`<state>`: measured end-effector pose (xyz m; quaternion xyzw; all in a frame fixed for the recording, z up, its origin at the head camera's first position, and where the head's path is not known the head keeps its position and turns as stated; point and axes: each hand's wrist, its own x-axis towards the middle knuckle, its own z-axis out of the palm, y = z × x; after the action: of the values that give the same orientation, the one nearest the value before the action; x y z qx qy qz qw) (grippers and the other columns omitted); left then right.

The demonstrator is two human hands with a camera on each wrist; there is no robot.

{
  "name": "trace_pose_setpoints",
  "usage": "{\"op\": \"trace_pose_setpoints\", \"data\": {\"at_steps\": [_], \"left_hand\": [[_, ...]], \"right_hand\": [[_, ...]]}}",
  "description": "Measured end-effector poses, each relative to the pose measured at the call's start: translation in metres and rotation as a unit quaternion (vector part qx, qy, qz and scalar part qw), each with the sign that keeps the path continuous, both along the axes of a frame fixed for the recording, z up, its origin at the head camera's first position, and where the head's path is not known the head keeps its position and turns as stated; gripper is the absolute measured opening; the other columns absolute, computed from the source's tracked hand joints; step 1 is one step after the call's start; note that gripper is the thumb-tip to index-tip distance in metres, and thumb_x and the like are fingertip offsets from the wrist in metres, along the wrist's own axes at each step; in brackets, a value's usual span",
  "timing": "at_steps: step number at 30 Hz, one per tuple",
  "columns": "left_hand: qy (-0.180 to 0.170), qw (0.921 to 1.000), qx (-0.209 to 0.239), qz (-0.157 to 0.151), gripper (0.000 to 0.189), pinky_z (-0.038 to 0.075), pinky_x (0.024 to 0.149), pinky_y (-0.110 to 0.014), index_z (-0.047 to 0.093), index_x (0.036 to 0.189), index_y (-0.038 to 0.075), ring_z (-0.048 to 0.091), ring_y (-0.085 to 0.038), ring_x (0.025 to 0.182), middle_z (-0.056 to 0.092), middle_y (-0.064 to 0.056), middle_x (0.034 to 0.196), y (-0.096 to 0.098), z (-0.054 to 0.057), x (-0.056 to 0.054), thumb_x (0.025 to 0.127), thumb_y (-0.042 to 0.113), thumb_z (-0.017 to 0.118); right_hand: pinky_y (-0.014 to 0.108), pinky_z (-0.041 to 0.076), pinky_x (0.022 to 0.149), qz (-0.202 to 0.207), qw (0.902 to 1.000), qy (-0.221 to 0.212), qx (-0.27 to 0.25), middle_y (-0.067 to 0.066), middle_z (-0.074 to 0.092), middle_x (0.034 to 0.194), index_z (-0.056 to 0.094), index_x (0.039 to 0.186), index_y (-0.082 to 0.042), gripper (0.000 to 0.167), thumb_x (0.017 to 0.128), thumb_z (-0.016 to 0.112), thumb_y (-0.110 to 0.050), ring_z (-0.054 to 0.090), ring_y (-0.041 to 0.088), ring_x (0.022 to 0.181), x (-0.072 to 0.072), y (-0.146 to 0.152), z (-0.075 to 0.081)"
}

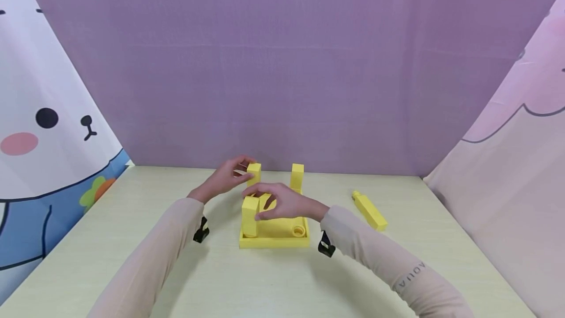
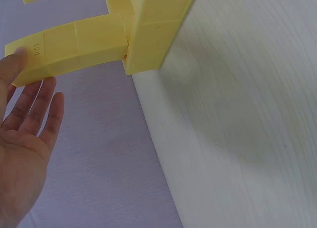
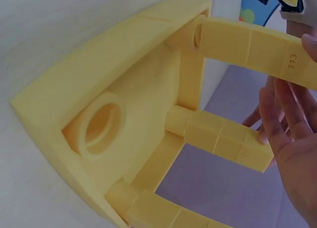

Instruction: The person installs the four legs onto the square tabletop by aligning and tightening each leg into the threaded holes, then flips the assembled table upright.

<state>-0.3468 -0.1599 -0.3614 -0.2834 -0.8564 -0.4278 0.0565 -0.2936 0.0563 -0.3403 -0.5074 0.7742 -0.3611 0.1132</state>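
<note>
A shallow yellow tray-like base (image 1: 274, 243) lies on the table with square yellow posts standing at three corners. My left hand (image 1: 226, 176) pinches the top of the far-left post (image 2: 74, 45), marked 124, between thumb and fingers. The near-left post (image 3: 247, 42), marked 113, is gripped near its top by my right hand (image 1: 286, 201), thumb on one side and fingers on the other. At the far right stands another post (image 1: 297, 175), which neither hand touches. A round threaded-looking socket (image 3: 103, 124) shows in the near-right corner.
One loose yellow post (image 1: 370, 211) with a knobbed end lies on the pale table (image 1: 265, 283), right of the base. A purple cloth (image 1: 282, 72) hangs behind the table, and printed cartoon cloths (image 1: 53, 161) flank it.
</note>
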Motion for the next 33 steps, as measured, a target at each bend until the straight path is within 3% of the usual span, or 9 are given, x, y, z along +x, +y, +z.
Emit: {"op": "trace_pose_setpoints", "data": {"at_steps": [8, 14, 22, 29, 33], "left_hand": [[-0.004, 1.0000, -0.002, 0.002, 0.035, 0.051, 0.086, -0.040, 0.052, 0.119, 0.004, 0.059, -0.027, 0.101, 0.061, -0.012, 0.111, -0.001, 0.000, 0.000, 0.087, 0.014, 0.062], [-0.010, 0.9999, -0.001, 0.005, 0.036, 0.051, 0.086, -0.041, 0.052, 0.120, 0.003, 0.059, -0.028, 0.102, 0.060, -0.013, 0.113, 0.000, 0.001, 0.001, 0.087, 0.013, 0.062], [-0.011, 0.9999, 0.001, 0.007, 0.036, 0.051, 0.086, -0.040, 0.053, 0.120, 0.004, 0.059, -0.028, 0.102, 0.060, -0.013, 0.114, 0.000, 0.001, 0.002, 0.087, 0.013, 0.062], [-0.013, 0.9999, 0.000, 0.007, 0.036, 0.052, 0.086, -0.040, 0.052, 0.120, 0.004, 0.059, -0.028, 0.102, 0.060, -0.013, 0.115, 0.000, 0.001, 0.002, 0.087, 0.013, 0.062], [-0.014, 0.9999, -0.001, 0.008, 0.036, 0.052, 0.086, -0.040, 0.052, 0.120, 0.004, 0.059, -0.028, 0.102, 0.060, -0.012, 0.115, 0.000, 0.002, 0.002, 0.087, 0.013, 0.062]], "right_hand": [[0.030, 0.053, 0.079, 0.011, 0.9999, -0.010, 0.007, -0.001, 0.057, 0.124, 0.051, 0.126, -0.018, 0.049, 0.081, 0.070, -0.018, 0.051, 0.013, 0.112, -0.002, 0.000, 0.000], [0.027, 0.054, 0.074, -0.040, 0.9991, -0.009, -0.013, -0.005, 0.059, 0.113, 0.055, 0.116, -0.018, 0.044, 0.077, 0.074, -0.021, 0.054, 0.008, 0.101, 0.003, -0.004, -0.004], [0.030, 0.054, 0.064, -0.114, 0.9921, -0.014, -0.049, -0.005, 0.057, 0.100, 0.053, 0.101, -0.016, 0.038, 0.073, 0.077, -0.023, 0.054, 0.011, 0.090, 0.014, -0.011, -0.009], [0.023, 0.052, 0.061, -0.131, 0.9899, -0.011, -0.054, -0.002, 0.056, 0.103, 0.052, 0.103, -0.015, 0.039, 0.074, 0.076, -0.023, 0.054, 0.016, 0.093, 0.018, -0.011, -0.009], [0.025, 0.053, 0.064, -0.123, 0.9913, -0.009, -0.047, -0.002, 0.056, 0.107, 0.052, 0.106, -0.015, 0.040, 0.075, 0.075, -0.023, 0.052, 0.015, 0.094, 0.015, -0.011, -0.010]]}}
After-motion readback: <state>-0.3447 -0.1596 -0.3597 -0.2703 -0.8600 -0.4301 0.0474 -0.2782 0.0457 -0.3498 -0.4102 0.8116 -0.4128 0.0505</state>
